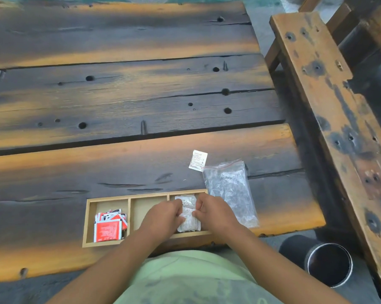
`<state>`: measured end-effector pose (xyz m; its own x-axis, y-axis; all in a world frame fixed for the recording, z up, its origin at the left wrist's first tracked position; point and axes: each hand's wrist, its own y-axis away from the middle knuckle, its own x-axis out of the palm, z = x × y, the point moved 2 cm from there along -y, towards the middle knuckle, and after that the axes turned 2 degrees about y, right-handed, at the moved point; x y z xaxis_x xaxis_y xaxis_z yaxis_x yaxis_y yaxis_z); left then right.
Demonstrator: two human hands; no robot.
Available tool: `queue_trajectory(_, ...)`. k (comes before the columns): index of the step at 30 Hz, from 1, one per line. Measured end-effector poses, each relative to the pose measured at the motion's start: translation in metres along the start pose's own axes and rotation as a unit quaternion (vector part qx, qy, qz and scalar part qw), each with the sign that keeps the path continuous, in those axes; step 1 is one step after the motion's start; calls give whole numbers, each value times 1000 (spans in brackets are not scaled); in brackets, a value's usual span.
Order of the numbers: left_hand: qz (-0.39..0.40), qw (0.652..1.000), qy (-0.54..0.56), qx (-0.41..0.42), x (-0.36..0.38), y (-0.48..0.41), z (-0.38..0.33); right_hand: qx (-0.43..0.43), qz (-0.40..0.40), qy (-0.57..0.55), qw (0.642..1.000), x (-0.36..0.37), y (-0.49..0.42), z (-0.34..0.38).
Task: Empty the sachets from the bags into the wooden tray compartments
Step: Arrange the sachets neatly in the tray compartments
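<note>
A wooden tray (106, 200) with three compartments lies near the table's front edge. Its left compartment holds a pile of red and white sachets (109, 226). The middle compartment is partly hidden by my left hand (163, 217). Over the right compartment, both hands hold a stack of white sachets (188, 213): my left hand grips its left side and my right hand (213, 212) pinches its right side. A clear zip bag (229, 189) lies flat just right of the tray. One loose white sachet (197, 160) rests on the table beyond the bag.
The dark plank table (130, 95) stretches far ahead. A wooden bench (329, 102) runs along the right side. A black cylindrical bin (325, 262) stands on the floor at the lower right, below the table edge.
</note>
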<state>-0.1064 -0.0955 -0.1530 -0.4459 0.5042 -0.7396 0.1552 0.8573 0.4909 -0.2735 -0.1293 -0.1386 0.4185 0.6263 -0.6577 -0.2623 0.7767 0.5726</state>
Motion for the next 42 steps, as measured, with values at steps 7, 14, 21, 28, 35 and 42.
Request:
queue_trajectory(7, -16, 998, 53, -21, -20, -18, 0, 2, -13, -77, 997, -29, -31, -4)
queue_trajectory(14, -52, 993, 99, -33, -41, -70, -12, -8, -54, -76, 996, -65, -88, -4)
queue_trajectory(21, -62, 985, 144, -72, -46, -123, -14, -7, -63, -41, 997, -82, -138, 0)
queue_trajectory(28, -79, 982, 136, -101, -38, -153, -26, -25, -20, 49, 998, -78, -166, 2)
queue_trajectory(35, -72, 985, 117, -107, -32, -156, -24, -42, -9, 65, 997, -72, -172, 2)
queue_trajectory(42, -93, 975, 173, -101, -30, -147, -22, -73, -9, 34, 997, -75, -164, 5)
